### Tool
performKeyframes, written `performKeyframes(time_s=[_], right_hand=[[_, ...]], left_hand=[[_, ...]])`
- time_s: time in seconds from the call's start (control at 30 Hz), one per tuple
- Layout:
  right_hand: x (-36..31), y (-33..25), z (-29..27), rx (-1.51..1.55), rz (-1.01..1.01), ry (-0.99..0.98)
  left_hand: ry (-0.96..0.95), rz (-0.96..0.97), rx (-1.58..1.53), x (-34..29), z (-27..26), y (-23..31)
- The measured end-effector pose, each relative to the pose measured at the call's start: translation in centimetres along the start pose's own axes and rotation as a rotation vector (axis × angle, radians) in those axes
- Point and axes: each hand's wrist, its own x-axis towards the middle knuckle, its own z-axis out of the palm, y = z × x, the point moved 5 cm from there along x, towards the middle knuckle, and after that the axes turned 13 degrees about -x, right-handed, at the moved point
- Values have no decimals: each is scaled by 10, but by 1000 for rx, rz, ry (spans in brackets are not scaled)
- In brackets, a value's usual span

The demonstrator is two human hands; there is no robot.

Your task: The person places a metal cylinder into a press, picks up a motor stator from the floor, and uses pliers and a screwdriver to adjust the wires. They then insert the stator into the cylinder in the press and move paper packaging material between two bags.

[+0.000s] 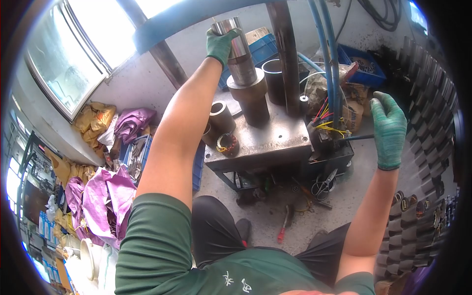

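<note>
My left hand (221, 47), in a green glove, is wrapped round the upper part of a shiny metal cylinder (239, 48). The cylinder's narrower, duller lower section meets the top of a dark, collared round post (254, 101) on the press table. My right hand (390, 129), also gloved in green, is raised at the right with its fingers up and apart. A dark lever rod (358, 137) reaches to the inner side of this hand near the wrist; whether they touch I cannot tell.
On the metal table (290, 135) stand a pale-rimmed sleeve (221, 116), a taller dark tube (274, 88) and a small wire-wound ring (227, 144). A steel column (284, 49) and blue hoses (335, 69) rise behind. Scissors (324, 185) hang below right; stacked metal rings (423, 132) line the right.
</note>
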Motion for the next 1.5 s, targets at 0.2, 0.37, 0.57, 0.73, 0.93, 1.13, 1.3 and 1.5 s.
performKeyframes(time_s=[0.2, 0.37, 0.57, 0.73, 0.93, 1.13, 1.3, 1.5], right_hand=[[-2, -4, 2, 111, -41, -14], [-3, -8, 1, 139, -98, -45], [-7, -10, -1, -141, -168, -138], [-13, -10, -8, -305, -177, -178], [-42, 0, -26, -485, -185, -290], [-68, -8, -26, -805, -543, -900], [-86, -16, -24, -903, -559, -1235], [-132, -2, -31, -960, -442, -1270]], left_hand=[[24, 108, -39, -13, 3, 4], [74, 126, 79, -21, 2, 9], [76, 100, 67, -35, -2, 8], [23, 223, 70, -85, -14, -10], [-142, -191, -274, -290, -28, -55], [-494, -592, -287, -432, -34, -102], [-704, -379, 204, -442, -26, -90], [-835, -292, 400, -443, -9, -76]])
